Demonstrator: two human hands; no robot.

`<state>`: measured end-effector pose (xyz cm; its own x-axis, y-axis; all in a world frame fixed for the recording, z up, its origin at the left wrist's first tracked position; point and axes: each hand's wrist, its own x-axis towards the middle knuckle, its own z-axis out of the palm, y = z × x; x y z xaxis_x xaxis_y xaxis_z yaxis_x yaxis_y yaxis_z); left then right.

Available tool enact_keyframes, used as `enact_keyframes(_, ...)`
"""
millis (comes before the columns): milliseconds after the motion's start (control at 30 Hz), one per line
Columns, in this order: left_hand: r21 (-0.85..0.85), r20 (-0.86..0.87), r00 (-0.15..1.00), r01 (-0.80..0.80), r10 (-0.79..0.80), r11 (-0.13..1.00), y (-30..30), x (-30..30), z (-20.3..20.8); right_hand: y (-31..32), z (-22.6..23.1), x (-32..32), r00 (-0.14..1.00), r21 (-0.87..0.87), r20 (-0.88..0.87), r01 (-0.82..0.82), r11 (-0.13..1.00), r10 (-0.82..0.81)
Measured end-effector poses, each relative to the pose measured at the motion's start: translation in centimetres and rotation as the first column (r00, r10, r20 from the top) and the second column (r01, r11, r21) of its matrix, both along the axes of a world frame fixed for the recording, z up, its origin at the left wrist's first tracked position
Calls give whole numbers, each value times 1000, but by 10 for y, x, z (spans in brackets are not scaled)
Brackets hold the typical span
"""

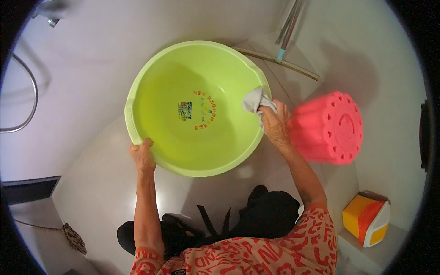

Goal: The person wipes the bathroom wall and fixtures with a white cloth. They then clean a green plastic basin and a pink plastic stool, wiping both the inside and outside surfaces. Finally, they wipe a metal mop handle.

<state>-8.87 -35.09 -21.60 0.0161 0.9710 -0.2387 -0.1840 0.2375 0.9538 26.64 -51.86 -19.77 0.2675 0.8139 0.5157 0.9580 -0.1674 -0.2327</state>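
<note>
A large lime-green plastic basin (174, 137) is held in front of me, its inside facing up, with a printed label and a ring of print on its bottom. My left hand (144, 156) grips the rim at the near left, thumb over the edge. At the right rim, my right hand (275, 121) is closed on a pale grey cloth (257, 101), which lies against the basin's inner wall and edge. Some of the cloth is hidden behind the fingers.
Just right of my right hand is a pink scalloped plastic bucket (327, 128), bottom showing. A floor squeegee (280, 57) leans in the far corner. A yellow, orange and white box (364, 219) sits at the lower right. A shower hose (34, 98) hangs on the left wall.
</note>
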Motion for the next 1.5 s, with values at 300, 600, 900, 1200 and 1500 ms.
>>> enact_keyframes(300, -106, -28, 999, -37, 34, 994, -5, 0, 13, 39, 10, 21, 996, 113, -89, 35, 993, -25)
enact_keyframes(600, -97, 75, 995, -52, 59, 994, -22, -7, 5, 133, 50, 38, 981, -53, -74, 176, 983, -180)
enact_keyframes(900, -135, 136, 983, -104, 122, 985, -21, -12, 2, 237, 68, 12, 932, -98, -33, 357, 929, -361)
enact_keyframes(1200, -162, 72, 992, -91, 104, 983, -12, -15, -1, 320, 50, -65, 991, 9, 26, 129, 992, -129)
enact_keyframes(1500, -110, 61, 995, -72, 79, 991, -6, -17, 0, 320, 12, -178, 950, 75, 187, -267, 961, 249)
